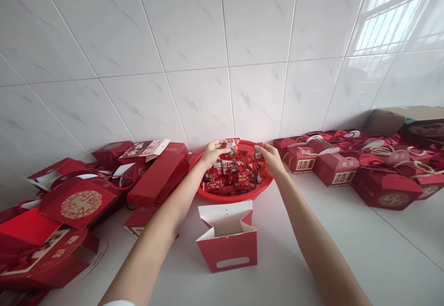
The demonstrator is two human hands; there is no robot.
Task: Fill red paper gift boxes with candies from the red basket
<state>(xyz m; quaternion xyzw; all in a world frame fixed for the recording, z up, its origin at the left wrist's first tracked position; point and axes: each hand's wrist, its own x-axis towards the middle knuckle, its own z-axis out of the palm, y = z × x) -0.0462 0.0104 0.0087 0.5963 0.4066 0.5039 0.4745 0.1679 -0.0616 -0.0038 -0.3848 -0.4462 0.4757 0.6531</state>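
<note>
My left hand [215, 151] is closed on a red candy packet [231, 146] over the back left of a red plastic basket [229, 199]. My right hand [269, 155] pinches another small red packet [258, 152] at the basket's right side. Many red-wrapped candies [239, 174] fill the basket beneath both hands. In front of the basket, nearer to me, an open red gift box [231, 250] stands upright with its white inside showing. Its back flap is raised, and a pale oval marks its front. The undersides of both packets are hidden from me.
Red gift boxes [86, 202] lie piled at the left, some tilted or open. Several closed red boxes with rope handles [385, 188] stand in rows at the right. A brown cardboard box [388, 123] sits at the far right. Behind everything rises a white tiled wall [197, 97].
</note>
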